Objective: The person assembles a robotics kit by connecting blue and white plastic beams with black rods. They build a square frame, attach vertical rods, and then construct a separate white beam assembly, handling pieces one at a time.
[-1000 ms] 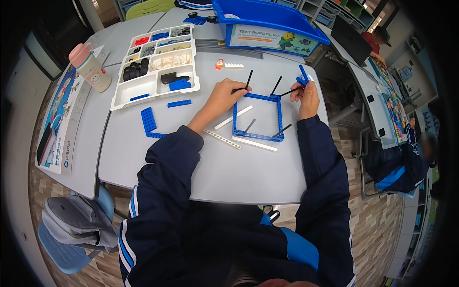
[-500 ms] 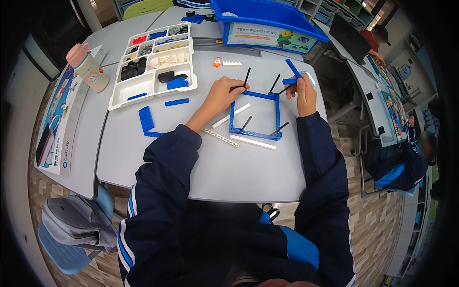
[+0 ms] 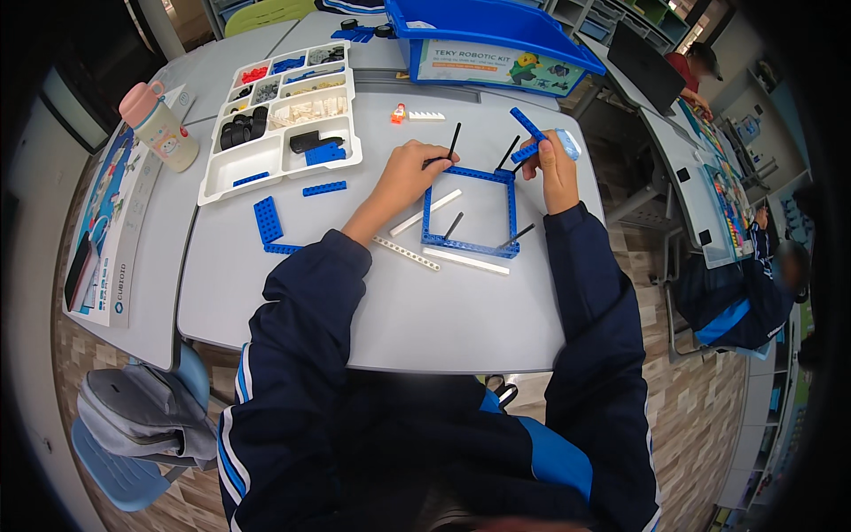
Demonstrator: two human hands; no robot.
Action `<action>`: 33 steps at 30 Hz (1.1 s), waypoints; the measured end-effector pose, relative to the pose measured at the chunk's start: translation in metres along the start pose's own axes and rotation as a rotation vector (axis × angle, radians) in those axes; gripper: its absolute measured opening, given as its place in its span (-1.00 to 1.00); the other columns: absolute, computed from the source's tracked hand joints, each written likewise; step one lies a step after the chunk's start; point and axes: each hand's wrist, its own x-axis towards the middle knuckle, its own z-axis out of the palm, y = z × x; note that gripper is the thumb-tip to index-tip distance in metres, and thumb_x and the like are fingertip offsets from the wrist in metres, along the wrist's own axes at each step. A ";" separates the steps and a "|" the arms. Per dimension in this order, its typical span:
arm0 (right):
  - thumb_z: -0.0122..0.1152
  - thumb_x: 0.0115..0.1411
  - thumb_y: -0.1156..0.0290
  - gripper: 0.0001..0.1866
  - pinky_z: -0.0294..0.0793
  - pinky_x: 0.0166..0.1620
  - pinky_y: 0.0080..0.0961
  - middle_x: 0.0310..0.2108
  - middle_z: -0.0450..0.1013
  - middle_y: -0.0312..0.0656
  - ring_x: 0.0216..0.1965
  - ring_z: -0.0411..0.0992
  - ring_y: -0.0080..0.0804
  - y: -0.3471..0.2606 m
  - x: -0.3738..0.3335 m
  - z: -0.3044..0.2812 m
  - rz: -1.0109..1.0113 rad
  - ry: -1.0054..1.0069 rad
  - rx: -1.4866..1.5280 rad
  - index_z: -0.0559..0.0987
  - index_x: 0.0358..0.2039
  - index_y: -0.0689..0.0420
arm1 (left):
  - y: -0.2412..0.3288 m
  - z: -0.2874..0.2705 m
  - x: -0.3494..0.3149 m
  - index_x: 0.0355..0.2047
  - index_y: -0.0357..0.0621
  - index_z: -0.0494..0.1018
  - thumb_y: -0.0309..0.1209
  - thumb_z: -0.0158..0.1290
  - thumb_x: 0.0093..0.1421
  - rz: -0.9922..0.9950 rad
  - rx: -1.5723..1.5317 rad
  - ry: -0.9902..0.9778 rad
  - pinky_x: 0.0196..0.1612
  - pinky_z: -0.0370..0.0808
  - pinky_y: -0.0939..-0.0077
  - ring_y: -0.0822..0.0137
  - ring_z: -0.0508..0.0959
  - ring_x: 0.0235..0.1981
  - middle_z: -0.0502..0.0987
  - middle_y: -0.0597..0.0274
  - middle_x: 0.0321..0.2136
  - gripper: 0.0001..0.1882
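1. Right hand (image 3: pixel 558 177): my thumb and fingers are closed on two joined blue beams (image 3: pixel 528 124) at the two o'clock side of the blue square frame (image 3: pixel 511 208). Twelve o'clock points straight away from me.

2. From this hand, the middle of the frame lies between eight and nine o'clock, and the frame's far-right corner is just beside my fingertips. Some dark piece shows between them and that corner, but I cannot tell whether my fingers hold it.

3. Of the two beams, the upper one has its long axis running from about half past ten to half past four. The lower one slants roughly from eight to two, so they meet at an angle by my thumb.

4. Left hand (image 3: pixel 409 177): my fingers are drawn together at the frame's far-left corner, at its ten o'clock. Whether they pinch the frame or a dark rod there, I cannot tell. From this hand, the frame's middle lies toward four o'clock.

5. For the far-right corner my right hand is the nearer; for the far-left one, my left.

6. Black rods (image 3: pixel 508 152) rise, tilted, at the frame's corners, the two near ones clear of my hands.

7. Loose white beams (image 3: pixel 466 262) lie from six to nine o'clock of the frame. Farther off, toward ten, sits the white parts tray (image 3: pixel 235 184); a big blue bin (image 3: pixel 496 25) stands near twelve.
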 end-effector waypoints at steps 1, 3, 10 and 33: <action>-0.26 0.48 -0.01 -0.51 0.27 -0.42 -0.68 -0.50 0.43 -0.30 -0.55 0.35 -0.65 0.001 0.000 0.000 0.006 0.005 0.008 0.44 -0.30 0.16 | 0.000 0.000 0.000 -0.19 -0.04 0.65 -0.33 0.10 0.24 -0.003 0.004 -0.001 -0.14 0.48 0.42 0.26 0.54 -0.24 0.67 0.23 -0.34 -0.80; -0.28 0.46 -0.08 -0.46 0.29 -0.43 -0.64 -0.47 0.40 -0.24 -0.55 0.34 -0.60 0.004 0.000 0.000 0.017 -0.013 0.024 0.42 -0.28 0.17 | 0.000 -0.001 0.000 -0.19 -0.04 0.65 -0.33 0.10 0.24 -0.006 0.012 -0.003 -0.14 0.49 0.41 0.26 0.54 -0.24 0.67 0.23 -0.34 -0.79; -0.27 0.44 -0.14 -0.45 0.30 -0.43 -0.62 -0.41 0.40 -0.20 -0.53 0.36 -0.57 0.013 -0.001 -0.001 0.047 -0.015 0.111 0.39 -0.24 0.16 | -0.001 0.001 0.000 -0.19 -0.04 0.65 -0.33 0.09 0.24 0.015 0.018 0.007 -0.16 0.49 0.41 0.26 0.54 -0.27 0.67 0.24 -0.33 -0.80; -0.19 0.48 0.11 -0.56 0.22 -0.43 -0.70 -0.48 0.41 -0.33 -0.53 0.37 -0.68 0.003 -0.009 0.005 0.087 0.081 0.206 0.52 -0.11 0.23 | 0.000 0.001 0.000 -0.19 -0.05 0.65 -0.32 0.10 0.25 0.039 0.085 0.004 -0.18 0.48 0.41 0.26 0.52 -0.27 0.68 0.27 -0.31 -0.80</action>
